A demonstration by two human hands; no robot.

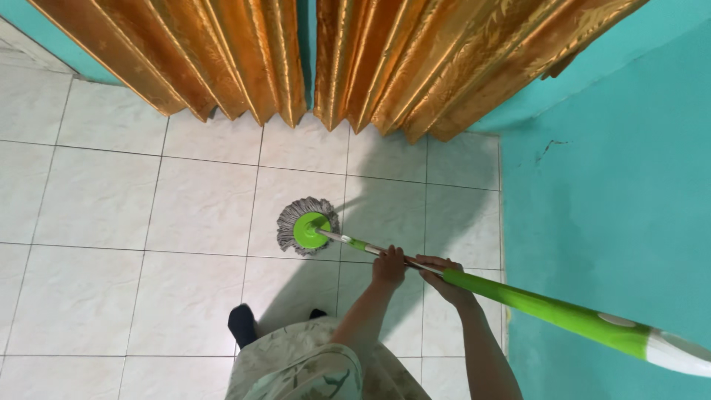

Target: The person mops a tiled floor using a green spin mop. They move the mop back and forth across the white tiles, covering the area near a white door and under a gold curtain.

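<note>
White floor tiles (104,200) with thin dark grout lines filled most of the scene, running from the near edge to the far wall. Along the right side stood a turquoise wall (615,215), marked with a small dark crack near its far end. At the far edge hung orange-gold pleated curtains (333,52) in two halves that met near the middle, their hems just above the tiles, with a strip of the same turquoise showing at the far left corner.

Near the bottom centre, the person's pale patterned garment (311,370) was seen from above, with a dark-socked foot (242,324) on the tile just to its left. A shadow spread over the tiles from the person toward the far right.

A mop handle (548,309) slanted across the right half, thick and bright green with a white end at the near right edge, narrowing to a metal rod toward the floor. Both hands were clenched around it: the left hand (389,267) farther down, on the thin metal part, and the right hand (444,278) just beside it, where the green sleeve began.

The mop head (307,226), a round green disc ringed with grey strands, rested flat on a tile near the centre, short of the curtains.
</note>
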